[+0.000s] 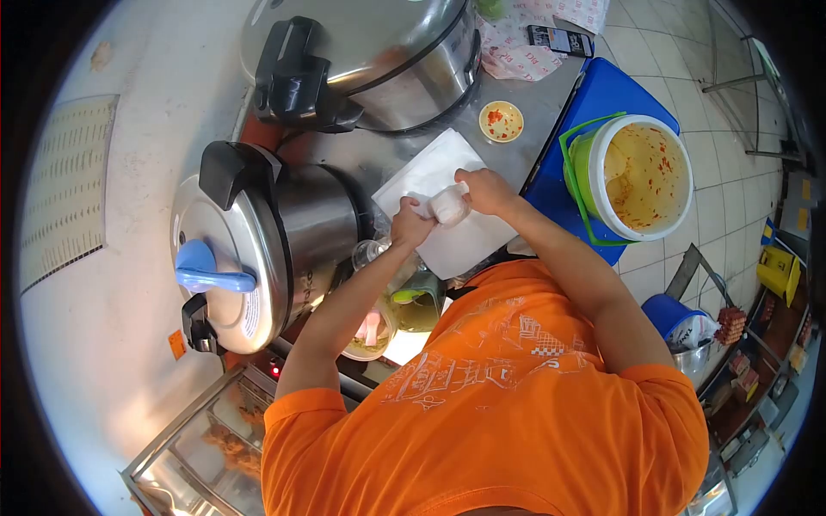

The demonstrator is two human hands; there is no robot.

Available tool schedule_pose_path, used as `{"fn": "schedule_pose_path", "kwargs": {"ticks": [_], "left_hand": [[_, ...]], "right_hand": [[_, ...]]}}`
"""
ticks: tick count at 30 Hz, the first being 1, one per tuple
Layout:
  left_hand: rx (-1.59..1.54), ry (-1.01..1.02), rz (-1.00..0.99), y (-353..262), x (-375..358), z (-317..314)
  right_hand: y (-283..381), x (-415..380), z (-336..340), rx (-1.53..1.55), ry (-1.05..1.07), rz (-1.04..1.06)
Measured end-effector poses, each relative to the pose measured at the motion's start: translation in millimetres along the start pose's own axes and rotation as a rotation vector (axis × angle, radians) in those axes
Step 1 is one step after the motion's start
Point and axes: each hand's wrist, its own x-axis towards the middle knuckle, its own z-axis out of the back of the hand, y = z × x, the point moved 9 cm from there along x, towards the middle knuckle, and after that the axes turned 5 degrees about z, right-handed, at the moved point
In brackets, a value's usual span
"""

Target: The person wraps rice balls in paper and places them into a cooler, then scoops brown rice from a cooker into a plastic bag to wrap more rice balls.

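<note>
Over a stack of white paper sheets on the metal counter, both my hands hold a small, rounded, whitish bag that looks like thin plastic. My left hand pinches its left side with closed fingers. At its upper right edge, my right hand grips with thumb and fingers together. What fills the bag cannot be made out. Just below my left hand are clear plastic containers, partly covered by my forearm.
Two large steel rice cookers stand at left and top, one with a blue scoop on its lid. A small yellowish dish sits above the paper. At right, a stained white-and-green bucket rests on a blue surface. A phone lies top right.
</note>
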Motion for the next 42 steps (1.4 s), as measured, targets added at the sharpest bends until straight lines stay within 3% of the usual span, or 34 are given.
{"fn": "schedule_pose_path", "kwargs": {"ticks": [3,6,8,10,12,13,14,15,16,17,18,19,21,23,25,26,28,33,35,36,39,42], "left_hand": [[-0.03,0.019,-0.047,-4,-9,4],[0.134,-0.116,-0.202,-22,-5,9],[0.317,-0.236,-0.433,-37,-7,16],[0.181,-0.238,-0.546,-40,-3,26],[0.045,-0.231,-0.662,-53,-10,40],[-0.298,-0.117,-0.537,-56,-16,56],[-0.638,-0.004,-0.4,-59,-24,66],[-0.646,-0.017,-0.399,-72,-35,77],[-0.953,0.035,-0.291,-73,-44,84],[-1.261,0.084,-0.176,-77,-61,91],[-1.361,-0.112,-0.016,-96,-99,105],[-1.377,-0.138,-0.011,-101,-118,107],[-1.509,0.043,-0.331,-138,-150,109],[-1.445,-0.134,-0.41,-149,-179,105],[-1.434,-0.362,-0.451,-144,-202,98],[-1.438,-0.399,-0.458,-137,-210,88],[-1.381,-0.515,-0.401,-141,-241,79],[-1.305,-0.775,-0.367,-154,-307,34],[-1.295,-0.883,-0.368,-171,-334,9],[-1.318,-0.93,-0.405,-182,-349,-4],[-1.266,-1.038,-0.429,-193,-388,-42],[-1.576,-0.946,-0.458,-189,-413,-74]], "right_hand": [[2,-3,0,-0.052,-0.077,0.029],[1,9,-11,-0.18,-0.054,0.107],[3,4,-9,-0.195,-0.129,0.169],[2,2,-3,-0.207,-0.214,0.229],[-18,4,-6,0.457,-0.168,0.149],[-14,-4,3,0.454,-0.164,0.153],[-1,-18,22,0.638,-0.152,0.175],[13,-30,42,0.82,-0.138,0.199],[23,-42,53,0.813,-0.123,0.213],[38,-55,54,1.114,-0.013,0.231],[54,-69,56,1.412,0.111,0.239],[67,-83,65,1.403,0.141,0.25],[109,-112,89,2.092,0.477,0.423],[113,-123,92,2.103,0.562,0.438],[108,-132,107,1.826,0.302,0.336],[105,-137,105,1.817,0.339,0.341],[84,-148,123,1.158,-0.006,0.47],[64,-223,125,1.128,0.151,0.297],[56,-255,133,1.454,0.202,0.325],[52,-270,134,1.312,0.089,0.375],[42,-312,125,1.101,0.011,0.439],[55,-356,122,1.135,0.131,0.476]]}}
